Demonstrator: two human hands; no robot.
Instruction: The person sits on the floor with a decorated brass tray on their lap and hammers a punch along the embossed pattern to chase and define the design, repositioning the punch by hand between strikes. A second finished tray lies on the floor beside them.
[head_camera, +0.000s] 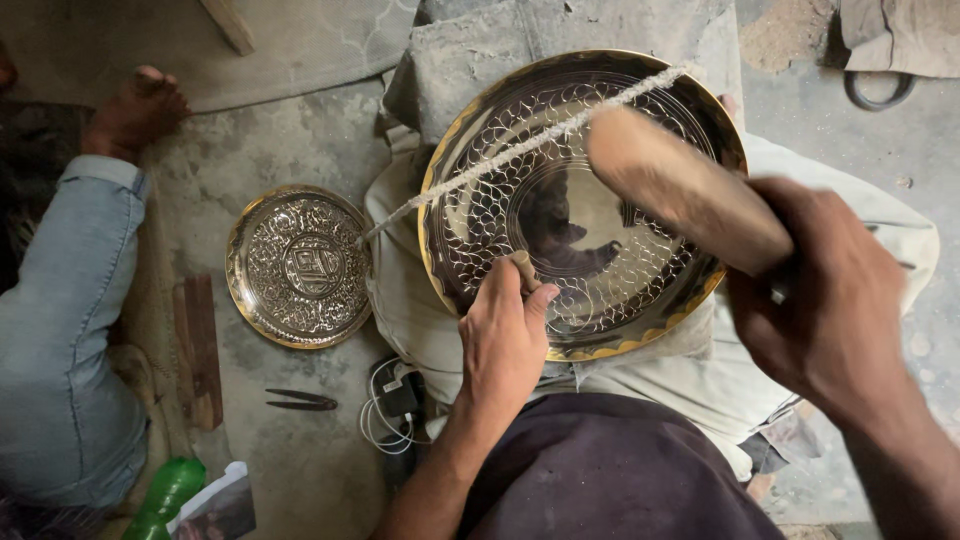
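Observation:
A large round brass plate (640, 330) with an engraved scale pattern rests on a cloth-covered block in front of me. My left hand (505, 335) is closed on a small wooden-topped chisel (524, 268), whose tip stands on the plate's lower left part. My right hand (830, 300) grips a thick wooden mallet (680, 185), raised and blurred above the plate's right half. A white twisted cord (520, 150) runs diagonally across the plate's top.
A smaller engraved brass plate (298, 267) lies on the concrete floor to the left. Another person's denim-clad leg (60, 330) and bare foot (135, 110) are at far left. Metal tweezers (300, 401), a wooden block (200, 350), a green bottle (165, 495) and a white cable (385, 410) lie nearby.

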